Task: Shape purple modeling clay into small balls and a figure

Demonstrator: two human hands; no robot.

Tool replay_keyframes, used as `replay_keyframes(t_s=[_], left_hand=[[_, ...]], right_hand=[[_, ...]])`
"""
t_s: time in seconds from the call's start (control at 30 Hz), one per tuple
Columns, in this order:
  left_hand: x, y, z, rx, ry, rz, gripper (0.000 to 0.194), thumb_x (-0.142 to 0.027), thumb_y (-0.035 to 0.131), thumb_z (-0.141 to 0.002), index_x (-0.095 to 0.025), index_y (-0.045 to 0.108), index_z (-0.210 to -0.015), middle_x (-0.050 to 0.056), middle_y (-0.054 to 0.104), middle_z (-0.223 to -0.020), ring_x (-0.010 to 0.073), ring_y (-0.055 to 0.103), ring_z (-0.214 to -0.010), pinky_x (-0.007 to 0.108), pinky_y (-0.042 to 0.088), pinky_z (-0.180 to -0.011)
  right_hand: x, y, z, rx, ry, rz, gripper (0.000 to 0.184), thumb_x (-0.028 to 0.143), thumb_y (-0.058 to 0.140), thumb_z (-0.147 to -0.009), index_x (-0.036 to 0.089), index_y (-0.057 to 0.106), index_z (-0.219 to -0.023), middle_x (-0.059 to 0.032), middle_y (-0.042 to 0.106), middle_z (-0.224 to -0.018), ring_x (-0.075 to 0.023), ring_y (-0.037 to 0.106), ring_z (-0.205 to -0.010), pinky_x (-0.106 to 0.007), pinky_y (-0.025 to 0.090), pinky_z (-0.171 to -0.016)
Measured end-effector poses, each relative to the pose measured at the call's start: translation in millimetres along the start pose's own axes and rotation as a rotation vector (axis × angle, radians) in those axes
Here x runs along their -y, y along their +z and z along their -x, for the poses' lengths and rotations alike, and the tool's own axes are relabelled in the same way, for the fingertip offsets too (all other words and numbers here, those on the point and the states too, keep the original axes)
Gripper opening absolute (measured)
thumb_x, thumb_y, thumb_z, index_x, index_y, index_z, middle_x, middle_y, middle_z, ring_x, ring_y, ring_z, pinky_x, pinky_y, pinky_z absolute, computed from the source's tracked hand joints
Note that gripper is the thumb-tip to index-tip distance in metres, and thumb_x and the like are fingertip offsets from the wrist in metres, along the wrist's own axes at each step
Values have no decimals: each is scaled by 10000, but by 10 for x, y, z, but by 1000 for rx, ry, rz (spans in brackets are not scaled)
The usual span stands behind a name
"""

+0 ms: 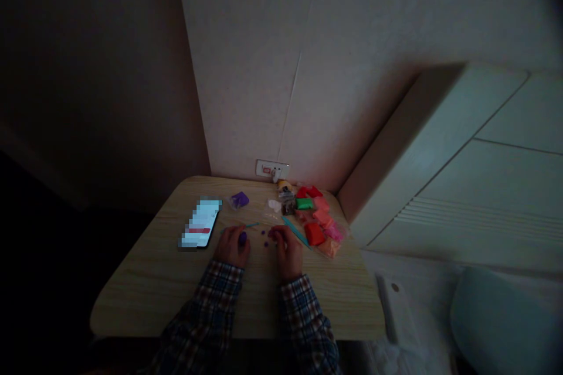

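Note:
My left hand [231, 248] rests on the table with a round purple lump of modelling clay [243, 238] held between thumb and fingers. Just to the right, my right hand [287, 251] has its fingers curled and pressed together low over the tabletop; whatever they hold is hidden. Between the hands lie small purple clay balls [266, 244]. A thin teal tool [252, 225] sticks out beyond my left fingertips. Beside my right hand a longer flat teal tool [296, 232] lies slantwise.
The wooden table [145, 281] stands against a wall with a socket [272, 170]. On the left lies a lit phone [201, 224]. Behind my left hand is a purple clay packet [240, 200]. Red [314, 234], green [304, 204] and several other packets crowd the right.

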State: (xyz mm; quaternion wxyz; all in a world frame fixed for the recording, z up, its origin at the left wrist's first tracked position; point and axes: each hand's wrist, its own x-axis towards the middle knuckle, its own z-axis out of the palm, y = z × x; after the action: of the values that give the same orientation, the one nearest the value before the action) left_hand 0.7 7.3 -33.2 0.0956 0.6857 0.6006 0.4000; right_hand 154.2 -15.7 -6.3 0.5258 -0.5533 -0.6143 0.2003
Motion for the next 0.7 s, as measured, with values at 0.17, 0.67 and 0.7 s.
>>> replay_keyframes(t_s=[0.17, 0.67, 0.7], left_hand=[[-226, -160, -99, -65, -30, 368, 309, -285, 531, -741, -195, 579, -1032, 114, 509, -1118, 246, 521, -970, 391, 445, -838], [-669, -8, -331, 295, -702, 1931, 482, -416, 283, -865, -183, 365, -1278, 119, 414, -1354, 227, 410, -1227, 439, 248, -1039], [-659, 6, -326, 332, -663, 1951, 496, -436, 269, -864, -193, 353, -1288, 115, 406, -1361, 229, 390, -1242, 447, 234, -1042]], right_hand=[[54, -26, 1, -53, -29, 28, 173, 270, 473, -845, 169, 609, -812, -36, 622, -749, -159, 574, -721, -286, 465, -684], [479, 108, 182, 303, -455, 210, 467, 272, 283, -906, 99, 327, -1338, -121, 396, -1362, -205, 338, -1269, -421, 285, -1040], [509, 86, 167, 366, -460, 227, 527, 313, 269, -903, 69, 245, -1370, -133, 305, -1411, -217, 259, -1308, -434, 250, -1060]])
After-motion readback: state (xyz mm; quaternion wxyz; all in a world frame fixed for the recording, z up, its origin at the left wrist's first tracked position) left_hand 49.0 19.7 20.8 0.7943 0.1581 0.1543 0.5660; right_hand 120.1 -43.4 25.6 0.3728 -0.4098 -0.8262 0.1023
